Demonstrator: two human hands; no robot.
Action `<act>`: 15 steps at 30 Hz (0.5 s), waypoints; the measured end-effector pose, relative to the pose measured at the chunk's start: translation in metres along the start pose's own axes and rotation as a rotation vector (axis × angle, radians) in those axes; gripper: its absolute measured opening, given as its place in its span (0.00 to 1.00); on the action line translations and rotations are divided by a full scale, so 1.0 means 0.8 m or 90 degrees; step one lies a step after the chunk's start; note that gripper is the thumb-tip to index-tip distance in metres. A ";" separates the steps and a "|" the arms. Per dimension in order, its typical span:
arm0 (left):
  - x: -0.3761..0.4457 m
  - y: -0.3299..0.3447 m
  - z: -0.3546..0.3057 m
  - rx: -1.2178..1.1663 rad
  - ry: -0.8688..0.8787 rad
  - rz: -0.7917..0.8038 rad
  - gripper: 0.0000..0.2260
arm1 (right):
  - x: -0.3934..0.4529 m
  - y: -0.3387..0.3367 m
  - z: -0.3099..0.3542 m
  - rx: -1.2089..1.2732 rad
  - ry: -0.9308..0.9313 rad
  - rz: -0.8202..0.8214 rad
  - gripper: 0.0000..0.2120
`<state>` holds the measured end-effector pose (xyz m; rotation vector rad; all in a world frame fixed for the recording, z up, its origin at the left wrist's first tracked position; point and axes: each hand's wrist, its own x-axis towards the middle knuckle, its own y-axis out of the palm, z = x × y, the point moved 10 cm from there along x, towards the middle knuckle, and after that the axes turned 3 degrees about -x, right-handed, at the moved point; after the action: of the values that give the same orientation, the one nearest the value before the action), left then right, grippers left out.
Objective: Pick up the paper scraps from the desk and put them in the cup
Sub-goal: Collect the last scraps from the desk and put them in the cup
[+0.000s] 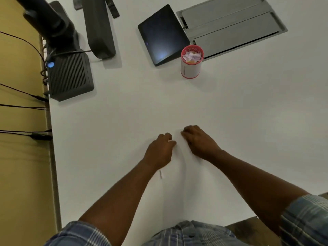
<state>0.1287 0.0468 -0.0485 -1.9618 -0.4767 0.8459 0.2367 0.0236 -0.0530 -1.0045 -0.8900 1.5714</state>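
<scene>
A white cup with a pink rim (191, 65) stands upright at the back of the white desk (124, 121), filled with pale paper scraps (192, 56). My left hand (160, 150) and my right hand (198, 141) lie close together on the desk, well in front of the cup, both with curled fingers. Between them lies a faint white sheet of paper (177, 157), hard to tell from the desk, and each hand seems to pinch its far edge. A small thin paper scrap (161, 174) lies by my left wrist.
A dark tablet (162, 34) lies just left of the cup, and a grey cable hatch (230, 27) is set in the desk behind it. Black devices (71, 77) and cables crowd the back left corner. The desk's left edge (53, 157) drops to a yellow floor.
</scene>
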 end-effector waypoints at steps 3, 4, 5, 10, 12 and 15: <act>-0.031 0.012 -0.007 0.054 0.024 -0.012 0.13 | -0.027 0.005 0.014 -0.003 -0.006 0.015 0.17; -0.041 0.015 -0.009 0.063 0.030 -0.015 0.14 | -0.035 0.006 0.016 -0.004 -0.001 0.019 0.17; -0.053 0.018 -0.009 0.065 0.031 -0.014 0.16 | -0.043 0.007 0.017 -0.008 0.010 0.024 0.18; -0.106 0.038 0.008 0.009 -0.012 0.009 0.23 | -0.085 0.017 0.021 -0.028 0.087 0.044 0.18; -0.121 0.045 0.014 -0.021 -0.010 0.003 0.21 | -0.098 0.019 0.025 -0.023 0.100 0.036 0.16; -0.139 0.044 0.021 -0.091 -0.031 -0.049 0.16 | -0.100 0.014 0.026 -0.014 0.122 0.002 0.12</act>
<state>0.0395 -0.0307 -0.0437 -2.0423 -0.6534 0.8319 0.2240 -0.0585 -0.0423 -1.1518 -0.7738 1.4429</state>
